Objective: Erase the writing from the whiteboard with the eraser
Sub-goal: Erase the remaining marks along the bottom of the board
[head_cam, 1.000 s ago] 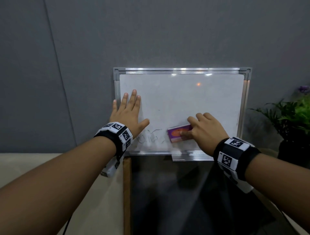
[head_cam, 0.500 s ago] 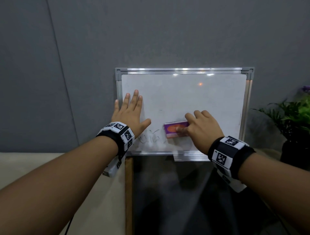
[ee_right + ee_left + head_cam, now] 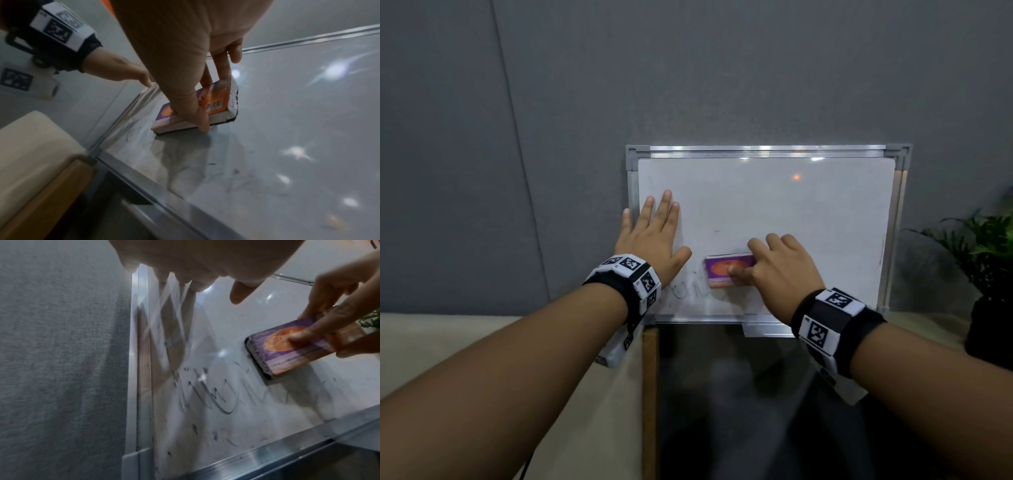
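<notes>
Right hand (image 3: 782, 265) is gripping the purple eraser (image 3: 727, 270), fingers clamped on its edges, pressing it against the whiteboard (image 3: 808, 212) low and left of centre. Left hand (image 3: 650, 236) is lying flat on the board, fingers straight, slightly spread. Smudged writing (image 3: 209, 395) is sitting between hand and eraser.

I'm seeing a glossy whiteboard (image 3: 774, 205) in ribbed metal frame, matt felt-like wall (image 3: 688, 68) behind it, printed paper-wrapped eraser (image 3: 726, 269) lying against it.
</notes>
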Demonstrator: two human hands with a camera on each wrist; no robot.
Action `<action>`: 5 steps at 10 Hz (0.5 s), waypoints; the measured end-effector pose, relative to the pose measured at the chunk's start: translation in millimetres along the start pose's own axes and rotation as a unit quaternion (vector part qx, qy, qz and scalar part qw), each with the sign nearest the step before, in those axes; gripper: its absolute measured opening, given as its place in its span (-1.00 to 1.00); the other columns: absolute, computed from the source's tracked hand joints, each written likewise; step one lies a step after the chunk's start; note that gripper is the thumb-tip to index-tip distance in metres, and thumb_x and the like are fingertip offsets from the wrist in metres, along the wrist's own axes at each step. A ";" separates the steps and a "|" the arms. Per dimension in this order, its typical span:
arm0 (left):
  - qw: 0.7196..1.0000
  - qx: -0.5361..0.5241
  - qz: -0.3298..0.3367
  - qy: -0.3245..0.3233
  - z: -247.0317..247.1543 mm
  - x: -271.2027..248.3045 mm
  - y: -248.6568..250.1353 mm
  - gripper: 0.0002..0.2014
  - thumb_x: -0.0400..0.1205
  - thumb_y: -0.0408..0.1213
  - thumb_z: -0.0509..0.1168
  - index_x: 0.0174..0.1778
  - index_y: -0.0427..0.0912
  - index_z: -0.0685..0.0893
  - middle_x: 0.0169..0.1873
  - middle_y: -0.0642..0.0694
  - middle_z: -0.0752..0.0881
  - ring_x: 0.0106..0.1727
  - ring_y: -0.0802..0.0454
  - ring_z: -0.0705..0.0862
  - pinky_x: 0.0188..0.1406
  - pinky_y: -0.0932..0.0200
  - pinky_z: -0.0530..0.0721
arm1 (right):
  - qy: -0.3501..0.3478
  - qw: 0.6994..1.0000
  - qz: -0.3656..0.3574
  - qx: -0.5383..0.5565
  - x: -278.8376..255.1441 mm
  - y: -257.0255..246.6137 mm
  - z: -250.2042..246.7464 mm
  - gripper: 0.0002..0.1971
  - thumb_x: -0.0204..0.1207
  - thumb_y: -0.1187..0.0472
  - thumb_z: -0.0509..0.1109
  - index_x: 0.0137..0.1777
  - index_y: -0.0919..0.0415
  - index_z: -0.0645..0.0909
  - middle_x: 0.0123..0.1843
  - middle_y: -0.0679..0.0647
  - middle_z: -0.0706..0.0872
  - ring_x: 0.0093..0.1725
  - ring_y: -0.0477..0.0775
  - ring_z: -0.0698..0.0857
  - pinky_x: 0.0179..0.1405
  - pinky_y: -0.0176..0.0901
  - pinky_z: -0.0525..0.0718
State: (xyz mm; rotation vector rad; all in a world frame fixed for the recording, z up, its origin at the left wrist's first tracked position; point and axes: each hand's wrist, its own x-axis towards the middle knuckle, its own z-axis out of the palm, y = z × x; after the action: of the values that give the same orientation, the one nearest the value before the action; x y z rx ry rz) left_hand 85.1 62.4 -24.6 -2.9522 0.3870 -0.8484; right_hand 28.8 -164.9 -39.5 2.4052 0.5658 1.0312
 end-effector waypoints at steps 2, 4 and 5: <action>1.000 -0.001 -0.003 0.000 -0.2 -1.5 0.0 -0.23 0.64 0.11 -0.07 0.68 -0.05 -0.27 0.64 0.02 -0.39 0.67 -0.05 -0.29 0.62 -0.25 -0.24 | -0.047 0.997 -0.054 -0.006 -0.9 -24.8 9.1 -0.68 0.21 0.02 0.59 -0.02 -0.30 0.73 -0.22 0.03 0.52 -0.23 0.17 0.52 -0.20 0.00 0.40; 1.000 0.001 0.004 0.000 1.0 0.0 -1.3 -0.23 0.63 0.11 -0.08 0.68 -0.06 -0.27 0.64 0.01 -0.39 0.67 -0.06 -0.29 0.62 -0.27 -0.20 | 0.008 1.000 -0.003 0.007 -1.3 2.0 3.9 -0.68 0.30 0.17 0.54 0.00 -0.26 0.74 -0.22 0.09 0.50 -0.26 0.20 0.50 -0.23 0.04 0.42; 1.000 0.000 0.002 0.000 0.9 -0.3 -1.0 -0.23 0.63 0.11 -0.09 0.68 -0.05 -0.28 0.64 0.01 -0.39 0.67 -0.06 -0.29 0.62 -0.27 -0.21 | -0.001 1.000 -0.022 0.019 3.2 -13.8 6.6 -0.72 0.33 0.10 0.52 0.02 -0.26 0.73 -0.22 0.07 0.50 -0.24 0.20 0.51 -0.21 0.04 0.42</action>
State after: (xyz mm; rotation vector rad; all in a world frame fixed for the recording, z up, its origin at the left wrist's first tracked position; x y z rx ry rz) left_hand 85.6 63.4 -25.3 -2.9499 0.3929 -0.8476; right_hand 33.1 -153.6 -49.5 2.4148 0.6416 1.0082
